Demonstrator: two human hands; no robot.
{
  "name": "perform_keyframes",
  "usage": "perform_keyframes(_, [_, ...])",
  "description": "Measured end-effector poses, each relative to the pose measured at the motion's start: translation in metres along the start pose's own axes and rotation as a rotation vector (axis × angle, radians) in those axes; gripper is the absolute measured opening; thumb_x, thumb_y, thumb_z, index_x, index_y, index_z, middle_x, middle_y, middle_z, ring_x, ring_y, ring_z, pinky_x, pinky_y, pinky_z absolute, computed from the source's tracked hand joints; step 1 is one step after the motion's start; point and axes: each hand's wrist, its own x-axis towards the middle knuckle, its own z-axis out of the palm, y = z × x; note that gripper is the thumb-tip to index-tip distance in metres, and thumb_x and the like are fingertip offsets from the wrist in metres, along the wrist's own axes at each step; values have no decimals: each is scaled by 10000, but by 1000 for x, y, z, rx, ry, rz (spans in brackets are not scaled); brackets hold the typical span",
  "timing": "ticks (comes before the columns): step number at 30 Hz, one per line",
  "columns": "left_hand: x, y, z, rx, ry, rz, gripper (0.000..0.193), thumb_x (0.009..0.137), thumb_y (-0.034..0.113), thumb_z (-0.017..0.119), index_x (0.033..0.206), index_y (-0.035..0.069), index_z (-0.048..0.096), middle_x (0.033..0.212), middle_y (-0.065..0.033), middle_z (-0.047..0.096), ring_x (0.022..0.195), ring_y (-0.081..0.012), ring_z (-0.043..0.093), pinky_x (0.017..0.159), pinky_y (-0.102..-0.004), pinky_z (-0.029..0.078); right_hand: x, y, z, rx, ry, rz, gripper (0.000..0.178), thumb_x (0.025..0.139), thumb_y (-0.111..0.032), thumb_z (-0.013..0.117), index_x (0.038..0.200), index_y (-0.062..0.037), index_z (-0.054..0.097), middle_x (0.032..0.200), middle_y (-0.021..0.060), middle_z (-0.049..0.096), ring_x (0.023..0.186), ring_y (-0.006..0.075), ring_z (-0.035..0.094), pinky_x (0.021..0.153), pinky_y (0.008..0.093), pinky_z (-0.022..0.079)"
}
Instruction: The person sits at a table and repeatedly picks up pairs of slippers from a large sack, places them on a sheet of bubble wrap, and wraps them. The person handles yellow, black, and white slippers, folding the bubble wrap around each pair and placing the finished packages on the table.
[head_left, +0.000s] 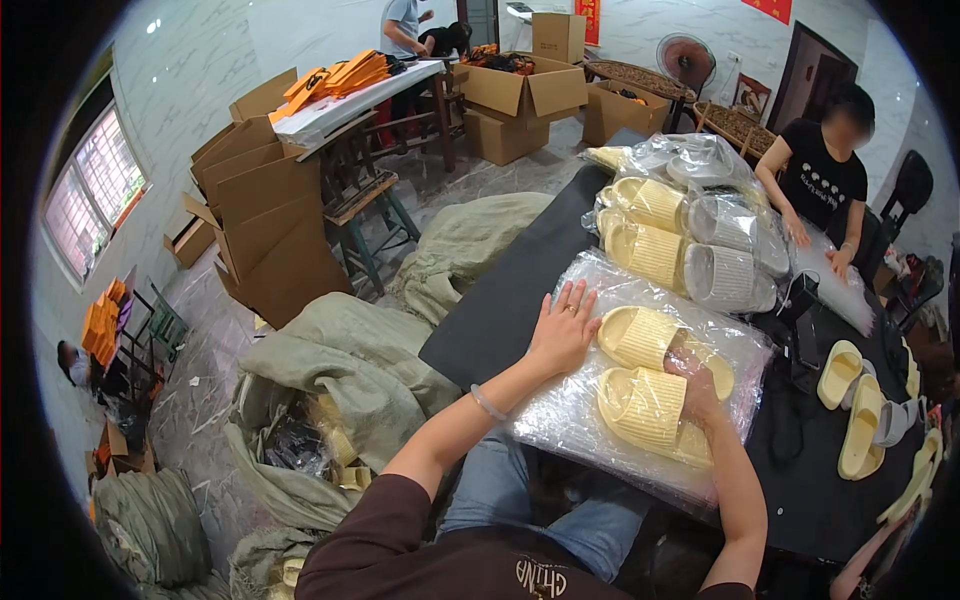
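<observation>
My left hand (564, 328) lies flat, fingers spread, on the left part of a clear plastic bag (560, 415) that rests on the black table (500, 310). Inside the bag are two pale yellow ribbed slippers (640, 400), side by side. My right hand (695, 385) is pushed into the bag's right opening, on the slippers, seen through the plastic. Whether its fingers grip a slipper is hidden by the film.
Bagged yellow and grey slippers (690, 240) are stacked farther along the table. Loose yellow slippers (858, 415) lie at the right. A person in black (825, 180) works across the table. Green sacks (340, 370) and cardboard boxes (265, 220) stand to the left.
</observation>
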Motion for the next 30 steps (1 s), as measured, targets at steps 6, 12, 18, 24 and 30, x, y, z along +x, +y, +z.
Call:
perform_keyframes(6, [1,2,-2,-5,-17,-6,543,996,401,291,1436,86,337,1531,-142,224,1419,-315,183,1118,-520,174,-5,6,10,183,18,139,311,841,-257,609,1075,-53,639,1099,159,615,977,328,601,844,366,488])
perform_keyframes(12, [0,1,-1,-13,-21,-12,545,997,406,290,1436,86,337,1530,-143,225,1419,-317,183,1117,-521,173,-1,0,1,119,-25,100,317,849,-254,611,1091,-51,636,1078,168,617,962,327,606,832,366,488])
perform_keyframes(18, [0,1,-2,-6,-10,-2,543,997,405,292,1435,89,342,1525,-151,235,1415,-321,196,1114,-522,179,2,-4,-1,70,-5,58,317,850,-245,613,1102,-55,629,1088,161,616,958,328,606,830,368,489])
perform_keyframes(24, [1,0,1,7,-7,1,544,997,404,289,1435,86,342,1525,-150,236,1415,-318,198,1112,-521,186,-3,3,4,124,-25,102,317,863,-232,603,1123,-51,617,1125,150,612,993,321,593,860,355,478])
perform_keyframes(30, [0,0,-2,-2,-28,-12,550,999,407,276,1440,83,330,1531,-142,224,1420,-309,186,1115,-518,181,-4,4,6,154,-24,129,315,839,-231,609,1092,-43,615,1154,153,603,1021,306,590,878,343,480])
